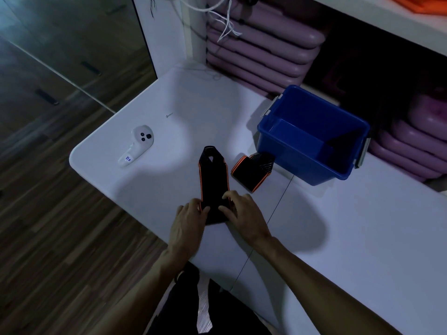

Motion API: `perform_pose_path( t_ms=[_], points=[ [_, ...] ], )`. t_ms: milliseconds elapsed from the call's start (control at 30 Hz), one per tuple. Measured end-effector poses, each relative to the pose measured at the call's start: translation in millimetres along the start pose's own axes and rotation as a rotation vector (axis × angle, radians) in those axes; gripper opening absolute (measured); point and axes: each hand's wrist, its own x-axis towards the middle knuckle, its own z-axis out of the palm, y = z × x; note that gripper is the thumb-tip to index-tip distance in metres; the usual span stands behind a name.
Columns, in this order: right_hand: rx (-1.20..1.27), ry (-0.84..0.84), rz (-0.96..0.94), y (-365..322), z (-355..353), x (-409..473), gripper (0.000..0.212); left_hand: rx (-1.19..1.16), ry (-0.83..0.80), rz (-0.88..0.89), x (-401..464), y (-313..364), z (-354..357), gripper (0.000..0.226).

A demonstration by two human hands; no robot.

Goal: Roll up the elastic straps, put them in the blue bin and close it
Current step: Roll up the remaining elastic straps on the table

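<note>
Head view: both hands, left hand (189, 220) and right hand (242, 211), pinch the near end of a flat black orange-edged elastic strap (214, 180), rolling barely begun. Another strap (252, 169) lies beside the open, seemingly empty blue plastic bin (312, 143), far right.

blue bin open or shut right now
Open: the blue bin has no lid on, its inside shows from above, and its grey side latches hang free.

Two elastic straps on the desk (338, 238): one long strap (214, 180) near its front edge, one folded strap (252, 169). One blue bin (312, 151), one white controller (137, 145) by the left corner, one small screw (168, 115). Two hands: left hand (188, 223), right hand (244, 213).
</note>
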Motion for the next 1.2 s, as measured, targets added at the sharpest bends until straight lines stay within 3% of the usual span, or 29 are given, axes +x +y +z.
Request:
perform_pose_path(
  t_ms=[67, 133, 267, 333, 433, 633, 800, 1000, 1100, 1200],
  points=[
    [-0.054, 0.072, 0.027, -1, 7, 2, 0.017, -0.013, 0.055, 0.003, 3, 6, -2, 0.026],
    [-0.121, 0.122, 0.019, 0, 13, -1, 0.016, 0.070, 0.105, 0.129, 3, 9, -3, 0.020],
    [-0.300, 0.092, -0.081, 2, 12, -12, 0.033, 0.192, 0.180, 0.440, -1, 0, -4, 0.022],
    [-0.322, 0.040, -0.094, 3, 13, -21, 0.044, 0.212, 0.114, 0.507, -6, -10, -4, 0.037],
    [-0.375, -0.002, -0.118, 5, 16, -30, 0.050, 0.265, 0.004, 0.490, -9, -22, -6, 0.053],
    [-0.377, 0.005, -0.150, 6, 10, -22, 0.045, 0.124, -0.013, 0.482, -3, -12, -17, 0.046],
    [-0.141, 0.059, 0.003, -12, 3, -4, 0.036, 0.068, -0.008, 0.358, 13, -5, -20, 0.044],
    [-0.281, 0.169, 0.169, -12, 22, 14, 0.038, 0.102, 0.041, 0.142, 38, 12, -7, 0.031],
    [-0.287, 0.153, 0.207, -11, 29, 5, 0.048, 0.134, 0.075, 0.142, 39, 18, -9, 0.030],
    [-0.200, 0.133, 0.228, -10, 26, -3, 0.043, 0.219, 0.110, 0.280, 32, 13, -9, 0.028]
  ],
)
